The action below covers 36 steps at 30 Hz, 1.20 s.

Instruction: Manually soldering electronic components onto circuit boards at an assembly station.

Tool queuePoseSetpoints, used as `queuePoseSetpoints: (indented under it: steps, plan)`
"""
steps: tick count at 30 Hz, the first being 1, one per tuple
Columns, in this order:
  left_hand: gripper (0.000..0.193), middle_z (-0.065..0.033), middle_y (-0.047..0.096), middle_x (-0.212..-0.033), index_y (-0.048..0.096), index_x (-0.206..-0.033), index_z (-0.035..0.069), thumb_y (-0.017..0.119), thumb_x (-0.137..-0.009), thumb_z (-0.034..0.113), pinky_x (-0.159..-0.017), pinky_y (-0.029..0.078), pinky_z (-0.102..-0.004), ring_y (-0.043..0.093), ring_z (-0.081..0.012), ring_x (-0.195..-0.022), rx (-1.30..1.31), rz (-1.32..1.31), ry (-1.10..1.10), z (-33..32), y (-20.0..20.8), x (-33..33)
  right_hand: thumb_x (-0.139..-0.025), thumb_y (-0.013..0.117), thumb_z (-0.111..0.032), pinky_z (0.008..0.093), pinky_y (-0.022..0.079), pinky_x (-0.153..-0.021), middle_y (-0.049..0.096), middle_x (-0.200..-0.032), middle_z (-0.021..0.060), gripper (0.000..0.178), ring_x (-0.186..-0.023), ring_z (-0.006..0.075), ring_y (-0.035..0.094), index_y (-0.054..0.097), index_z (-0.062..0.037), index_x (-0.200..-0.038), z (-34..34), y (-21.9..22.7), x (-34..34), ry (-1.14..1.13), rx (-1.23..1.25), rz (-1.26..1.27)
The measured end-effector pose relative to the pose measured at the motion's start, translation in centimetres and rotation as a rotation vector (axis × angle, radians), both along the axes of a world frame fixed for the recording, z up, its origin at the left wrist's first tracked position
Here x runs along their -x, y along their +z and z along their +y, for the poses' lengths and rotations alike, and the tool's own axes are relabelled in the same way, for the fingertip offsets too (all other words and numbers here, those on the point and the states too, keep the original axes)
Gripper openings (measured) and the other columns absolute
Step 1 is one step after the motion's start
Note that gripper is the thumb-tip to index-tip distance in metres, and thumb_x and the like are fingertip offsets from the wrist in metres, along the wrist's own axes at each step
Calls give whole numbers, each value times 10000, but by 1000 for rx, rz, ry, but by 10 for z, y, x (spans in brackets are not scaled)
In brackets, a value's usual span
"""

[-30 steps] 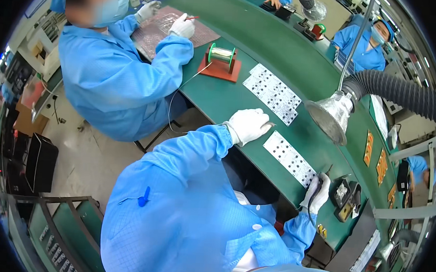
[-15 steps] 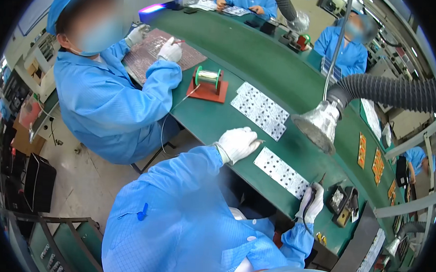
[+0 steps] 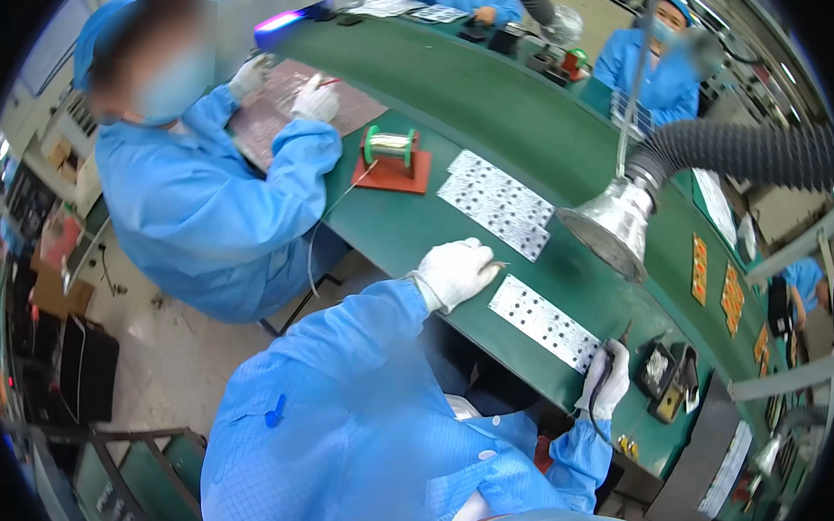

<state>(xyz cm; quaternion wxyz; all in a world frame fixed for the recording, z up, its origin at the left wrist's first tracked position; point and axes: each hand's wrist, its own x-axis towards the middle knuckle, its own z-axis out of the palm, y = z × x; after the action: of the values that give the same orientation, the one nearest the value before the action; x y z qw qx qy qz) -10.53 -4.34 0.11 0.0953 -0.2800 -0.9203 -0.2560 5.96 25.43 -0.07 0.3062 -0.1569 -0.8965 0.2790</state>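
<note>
My left hand (image 3: 456, 276), in a white glove, is closed above the near table edge. A thin tip, apparently solder wire (image 3: 501, 264), pokes out of its fingers; the rest is hidden. My gloved right hand (image 3: 606, 382) grips a soldering iron (image 3: 624, 337) with its tip pointing up and away from me. The iron's dark cable runs down past my wrist. Between my hands lies a white panel (image 3: 544, 324) with rows of dark round spots, its right end beside my right hand. Farther back, similar panels (image 3: 493, 204) lie overlapping.
A solder spool (image 3: 390, 146) on a red stand is at left, its strand dropping off the edge. A funnel-ended fume duct (image 3: 617, 224) hangs over the table. Right of my hand stands an iron holder (image 3: 667, 379). A co-worker (image 3: 203, 202) sits at left; orange boards (image 3: 699, 269) lie right.
The whole view has shifted slightly. Both hands keep their grips, and the panels lie where they were. The iron's tip remains raised, off the panel.
</note>
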Motion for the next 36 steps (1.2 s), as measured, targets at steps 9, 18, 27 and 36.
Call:
queuePoseSetpoints:
  steps: [9, 18, 27, 36]
  plan:
    - [277, -124, 609, -848, 619, -861, 107, 557, -924, 370, -653, 542, -458, 650, -331, -735, -44, 116, 22, -6, -2, -2, -933, 635, -87, 306, 517, -791, 685, -952, 107, 207, -865, 181, 647, 621, -41, -1135, 6, -13, 5, 35, 167, -42]
    - [312, -143, 635, -861, 637, -868, 91, 563, -928, 387, -688, 545, -457, 661, -343, -789, -21, 68, -12, -6, -1, -5, -903, 672, -106, 348, 536, -769, 703, -912, 145, 186, -846, 251, 690, 634, -74, -1082, 6, -19, -3, -25, -73, 7]
    - [266, -140, 616, -806, 612, -813, 92, 608, -914, 338, -666, 509, -461, 626, -360, -782, -35, 174, -18, 10, -7, 6, -913, 652, -89, 340, 538, -725, 678, -849, 164, 129, -785, 239, 685, 632, -78, -1040, 4, 3, -7, -10, 70, 7]
    - [339, -148, 649, -802, 611, -807, 56, 687, -867, 381, -693, 502, -444, 639, -358, -765, -114, -92, 112, 26, -4, -13, -840, 667, -52, 420, 500, -672, 638, -827, 155, 139, -764, 365, 635, 603, -75, -962, 12, 10, 5, 109, -172, 69]
